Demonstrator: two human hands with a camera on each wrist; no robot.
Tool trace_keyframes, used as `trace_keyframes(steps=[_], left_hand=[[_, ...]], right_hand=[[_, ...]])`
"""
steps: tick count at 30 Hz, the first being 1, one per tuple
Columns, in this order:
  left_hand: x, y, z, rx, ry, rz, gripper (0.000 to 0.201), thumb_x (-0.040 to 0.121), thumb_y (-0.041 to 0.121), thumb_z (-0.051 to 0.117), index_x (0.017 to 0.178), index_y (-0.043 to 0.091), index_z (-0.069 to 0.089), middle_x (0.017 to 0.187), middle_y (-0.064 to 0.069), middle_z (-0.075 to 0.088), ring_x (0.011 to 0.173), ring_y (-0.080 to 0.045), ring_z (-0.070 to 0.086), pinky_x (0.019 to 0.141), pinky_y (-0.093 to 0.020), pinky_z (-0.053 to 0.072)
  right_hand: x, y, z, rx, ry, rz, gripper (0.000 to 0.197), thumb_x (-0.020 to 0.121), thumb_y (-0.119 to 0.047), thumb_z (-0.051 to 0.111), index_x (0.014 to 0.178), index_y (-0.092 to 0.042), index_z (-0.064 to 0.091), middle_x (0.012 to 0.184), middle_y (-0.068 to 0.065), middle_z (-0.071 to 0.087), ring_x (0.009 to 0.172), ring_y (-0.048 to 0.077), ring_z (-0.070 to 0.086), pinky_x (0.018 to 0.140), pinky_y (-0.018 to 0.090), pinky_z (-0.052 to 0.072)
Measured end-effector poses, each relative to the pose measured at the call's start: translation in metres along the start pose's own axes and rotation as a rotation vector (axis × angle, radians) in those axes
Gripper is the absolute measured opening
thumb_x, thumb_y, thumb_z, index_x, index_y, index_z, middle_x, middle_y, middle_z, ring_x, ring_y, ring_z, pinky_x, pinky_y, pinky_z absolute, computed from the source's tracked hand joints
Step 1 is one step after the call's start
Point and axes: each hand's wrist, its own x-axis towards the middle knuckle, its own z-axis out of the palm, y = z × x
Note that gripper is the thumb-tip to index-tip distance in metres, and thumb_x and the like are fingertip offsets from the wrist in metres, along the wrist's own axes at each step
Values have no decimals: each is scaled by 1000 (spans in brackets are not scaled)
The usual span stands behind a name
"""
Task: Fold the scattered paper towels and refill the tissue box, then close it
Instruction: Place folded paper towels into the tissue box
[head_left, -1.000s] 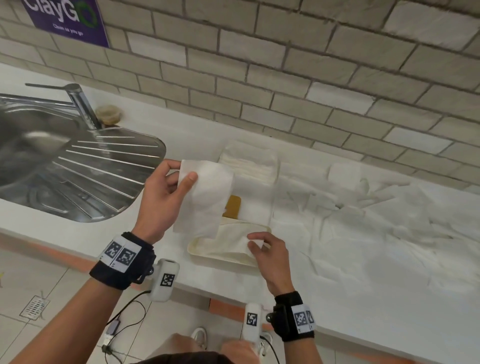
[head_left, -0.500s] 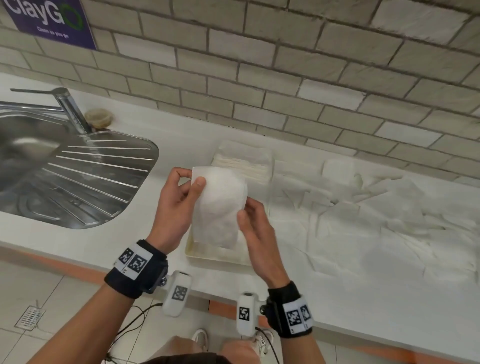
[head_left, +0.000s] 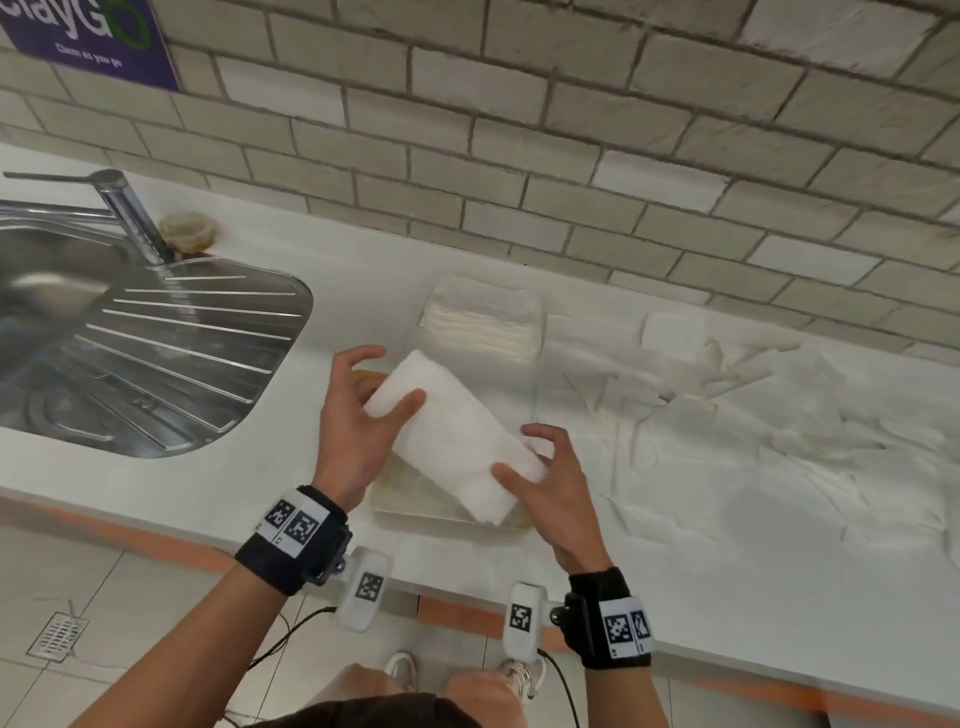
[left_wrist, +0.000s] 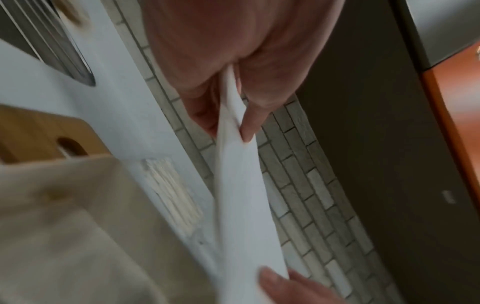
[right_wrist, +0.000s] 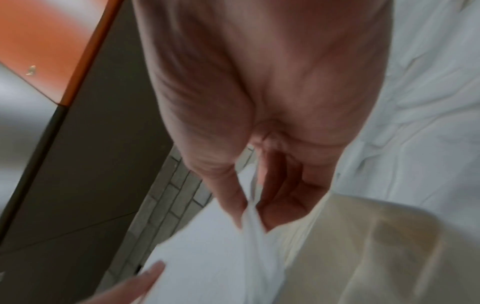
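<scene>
Since one second ago, the right hand (head_left: 553, 483) has left the tissue box (head_left: 415, 506) and come up to pinch the lower end of the paper towel (head_left: 449, 441). The left hand (head_left: 358, 421) has shifted its grip to the upper end. The towel, earlier hanging loosely as a wider sheet from the left hand alone, is now a narrower folded strip held slantwise between both hands, lower and directly above the box, covering its opening in the head view.
</scene>
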Motion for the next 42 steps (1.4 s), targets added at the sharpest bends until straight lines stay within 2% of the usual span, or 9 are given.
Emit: trace_keyframes(steps=[5,8,12,14,18,21,30,36,42], left_hand=[[-3,-45,-11,469,-110,124,52,89,21,85,126,34,50,87,4,69,77,-14,68,68,-24,51],[-8,-67,-6,855,-228,238,54,89,19,83,129,24,48,84,1,68,75,-26,67,66,-35,49],[-10,-67,-3,1066,-214,489,58,74,19,93,122,14,61,107,-9,63,95,-32,58,74,-42,52],[-7,-61,1,994,-342,588,46,77,13,91,114,17,65,110,-3,56,94,-22,52,72,-36,52],[15,-61,15,1200,-890,411,37,82,17,88,107,26,62,128,8,50,114,-13,51,84,-35,53],[29,-68,20,1358,-1056,318,44,71,-2,83,91,26,55,119,6,48,104,-23,66,77,-43,59],[26,-76,27,1451,-941,400,33,84,-1,70,94,23,50,108,5,44,93,-23,54,65,-35,46],[-3,-20,54,1064,-627,367,22,92,40,79,101,33,60,102,16,64,93,-10,68,71,-33,54],[-48,2,133,652,-629,329,13,96,31,73,89,32,63,84,17,70,80,-3,69,68,-29,59]], right_hand=[[12,31,17,-410,259,-90,50,96,-28,78,131,-31,43,75,0,66,66,15,64,66,32,52],[13,43,34,-903,266,-131,56,91,-32,82,134,-25,47,87,5,71,87,29,64,79,44,51],[9,30,31,-901,322,-330,39,93,-21,80,126,-19,60,110,6,61,96,28,59,79,42,54],[5,24,32,-942,182,-386,17,105,-24,62,121,-19,61,115,6,56,99,27,60,77,42,57],[14,27,46,-1105,-266,-108,41,115,-41,32,136,-20,61,152,17,44,134,40,51,103,50,52],[26,21,46,-1172,-321,-50,30,112,-28,46,134,-15,61,153,21,38,131,42,54,104,48,52],[38,10,32,-1225,-376,-124,27,108,-4,49,129,-7,65,129,18,60,117,38,65,96,43,54],[21,29,-57,-714,167,-341,7,99,-19,63,100,-26,60,91,-5,67,77,14,66,69,37,59],[41,82,-178,-723,311,23,32,95,-21,74,123,-18,59,125,8,62,112,33,63,83,37,47]])
